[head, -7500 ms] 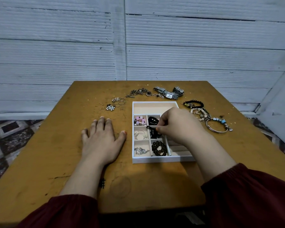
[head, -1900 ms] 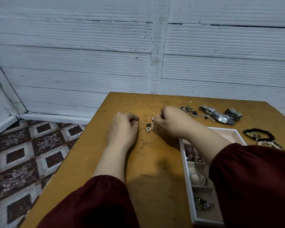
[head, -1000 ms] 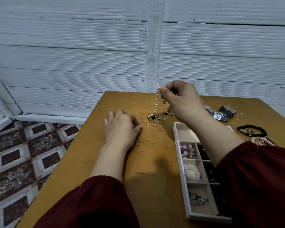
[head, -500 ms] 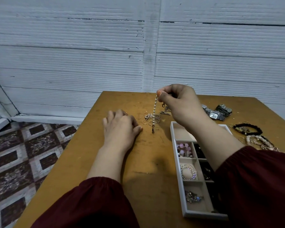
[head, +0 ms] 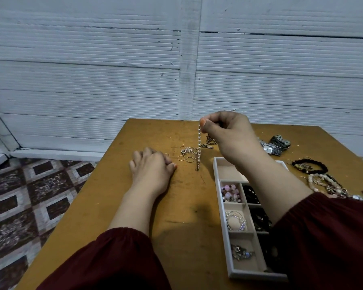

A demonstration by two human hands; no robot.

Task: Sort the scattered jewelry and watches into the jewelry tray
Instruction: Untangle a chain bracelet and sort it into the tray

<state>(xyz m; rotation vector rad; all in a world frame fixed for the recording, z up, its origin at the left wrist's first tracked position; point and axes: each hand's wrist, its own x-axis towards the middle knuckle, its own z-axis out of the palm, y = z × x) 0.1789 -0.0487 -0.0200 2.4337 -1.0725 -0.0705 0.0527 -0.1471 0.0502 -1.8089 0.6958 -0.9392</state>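
Observation:
My right hand (head: 231, 137) pinches the top of a pearl bead chain (head: 199, 146), which hangs straight down above the table, just left of the white jewelry tray (head: 220, 197). Its clasp end dangles near several thin gold rings (head: 187, 156) lying on the wood. My left hand (head: 152, 169) rests palm down on the table, fingers loosely together, holding nothing. The tray's compartments hold pink beads (head: 230, 192), a pearl bracelet (head: 236, 220), a silver piece (head: 241, 252) and dark bracelets, partly hidden by my right forearm.
Silver watches (head: 276, 144) lie beyond the tray at the back right. A black bead bracelet (head: 310, 166) and pale beaded bracelets (head: 325, 184) lie to the tray's right. A small chain (head: 209, 143) sits behind my right hand. The table's left edge drops to a tiled floor.
My right hand picked the pearl chain out of the ring pile and lifted it; over the last half second it has drifted slightly toward the tray. My left hand stayed flat on the table.

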